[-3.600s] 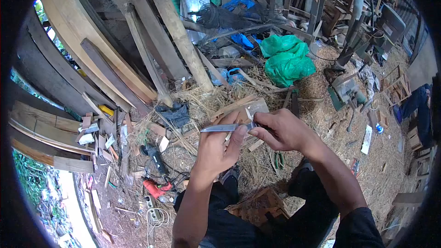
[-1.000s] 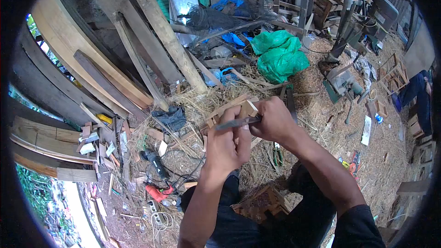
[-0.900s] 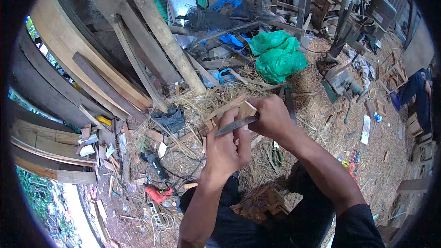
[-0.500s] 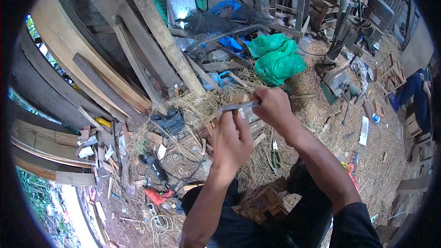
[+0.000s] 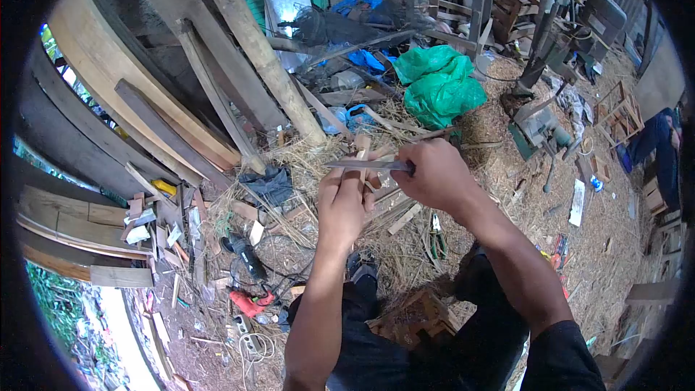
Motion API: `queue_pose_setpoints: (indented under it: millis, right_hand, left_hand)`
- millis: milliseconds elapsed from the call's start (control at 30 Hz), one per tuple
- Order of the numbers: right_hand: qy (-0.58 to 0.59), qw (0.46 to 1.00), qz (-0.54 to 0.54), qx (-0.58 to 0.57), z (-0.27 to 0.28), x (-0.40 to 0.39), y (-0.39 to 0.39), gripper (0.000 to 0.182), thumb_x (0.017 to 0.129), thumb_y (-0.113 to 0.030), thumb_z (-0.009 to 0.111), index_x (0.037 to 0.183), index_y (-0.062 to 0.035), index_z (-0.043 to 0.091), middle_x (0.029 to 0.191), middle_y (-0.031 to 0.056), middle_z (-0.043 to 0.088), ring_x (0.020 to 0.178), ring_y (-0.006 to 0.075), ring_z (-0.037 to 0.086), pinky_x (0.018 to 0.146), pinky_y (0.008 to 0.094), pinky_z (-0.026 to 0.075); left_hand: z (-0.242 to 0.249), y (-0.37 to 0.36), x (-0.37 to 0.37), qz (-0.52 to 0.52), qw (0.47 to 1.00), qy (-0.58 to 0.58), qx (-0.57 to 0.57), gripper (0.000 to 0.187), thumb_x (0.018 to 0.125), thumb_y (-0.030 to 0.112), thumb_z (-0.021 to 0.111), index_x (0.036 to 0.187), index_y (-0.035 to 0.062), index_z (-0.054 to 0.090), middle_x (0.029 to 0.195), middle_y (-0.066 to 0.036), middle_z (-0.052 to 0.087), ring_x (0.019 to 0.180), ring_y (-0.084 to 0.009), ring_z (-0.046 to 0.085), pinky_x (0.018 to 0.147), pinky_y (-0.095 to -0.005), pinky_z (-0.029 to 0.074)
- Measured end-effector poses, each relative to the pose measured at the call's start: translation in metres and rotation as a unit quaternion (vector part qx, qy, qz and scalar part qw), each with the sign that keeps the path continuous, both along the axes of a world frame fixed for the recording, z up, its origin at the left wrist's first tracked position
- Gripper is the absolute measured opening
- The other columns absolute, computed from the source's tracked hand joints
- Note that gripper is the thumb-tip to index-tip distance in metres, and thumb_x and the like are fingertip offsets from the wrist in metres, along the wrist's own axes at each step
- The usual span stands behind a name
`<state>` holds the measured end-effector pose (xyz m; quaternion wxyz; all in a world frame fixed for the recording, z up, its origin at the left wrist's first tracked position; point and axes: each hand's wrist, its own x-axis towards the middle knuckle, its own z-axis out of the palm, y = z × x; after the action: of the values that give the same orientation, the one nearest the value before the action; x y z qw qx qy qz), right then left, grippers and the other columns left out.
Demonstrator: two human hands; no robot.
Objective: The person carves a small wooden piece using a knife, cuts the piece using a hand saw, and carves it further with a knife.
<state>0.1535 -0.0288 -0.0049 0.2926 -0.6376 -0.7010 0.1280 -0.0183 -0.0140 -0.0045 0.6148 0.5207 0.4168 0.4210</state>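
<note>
A long grey metal knife [image 5: 369,165] crosses a pale wooden stick [image 5: 361,147], seemingly touching; beyond, right, lies a green plastic bag [image 5: 441,93].

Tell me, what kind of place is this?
Probably a woodworking shed: long planks lean up on the left, what looks like sawdust is spread around, and a red power tool lies nearby.

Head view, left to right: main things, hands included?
Yellow object → red power tool → left hand → right hand → grey-green machine → another person's blue trouser leg.
</note>
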Motion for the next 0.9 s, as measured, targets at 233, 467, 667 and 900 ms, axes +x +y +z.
queue_pose_setpoints:
  millis: [233, 467, 667, 900]
  right_hand:
    - [-0.027, 0.999, 0.008, -0.023, 0.002, -0.002, -0.003, 0.019, 0.072, -0.023, 0.071, 0.071, -0.0054, 0.066, 0.065, 0.0163, 0.063, 0.066, 0.0367, 0.064, 0.063, 0.0465, 0.052]
    - [-0.043, 0.999, 0.003, -0.003, -0.002, -0.005, -0.004, 0.021, 0.071, -0.024, 0.072, 0.068, -0.0044, 0.064, 0.064, 0.0185, 0.062, 0.064, 0.039, 0.063, 0.061, 0.0483, 0.051]
    - [-0.005, 1.0, -0.016, 0.004, -0.014, -0.009, 0.004, 0.021, 0.071, -0.023, 0.07, 0.066, -0.0041, 0.063, 0.062, 0.02, 0.06, 0.062, 0.0403, 0.062, 0.059, 0.0494, 0.05]
    - [-0.019, 0.999, -0.039, -0.012, -0.032, -0.005, 0.017, 0.024, 0.073, -0.027, 0.069, 0.068, -0.0041, 0.063, 0.062, 0.0215, 0.06, 0.064, 0.041, 0.063, 0.061, 0.0501, 0.051]
  left_hand:
    - [0.006, -0.013, 0.008, -0.028, 1.0, 0.0, -0.004, 0.033, 0.102, 0.024, 0.037, 0.102, -0.0002, 0.059, 0.074, -0.002, 0.056, 0.055, -0.0069, 0.045, 0.048, -0.022, 0.035]
    - [-0.02, -0.007, 0.002, -0.056, 0.911, 0.279, 0.297, 0.02, 0.096, 0.011, 0.04, 0.094, -0.0022, 0.054, 0.066, -0.007, 0.052, 0.05, -0.0146, 0.045, 0.045, -0.0295, 0.034]
    - [-0.013, -0.02, 0.006, -0.002, 0.849, 0.344, 0.401, 0.02, 0.093, 0.009, 0.04, 0.1, -0.0041, 0.053, 0.079, -0.024, 0.059, 0.073, -0.0444, 0.057, 0.064, -0.0494, 0.042]
    - [-0.017, -0.016, 0.015, 0.008, 0.902, 0.32, 0.29, 0.025, 0.097, 0.012, 0.037, 0.098, -0.0053, 0.054, 0.079, -0.025, 0.059, 0.073, -0.0441, 0.058, 0.067, -0.0506, 0.043]
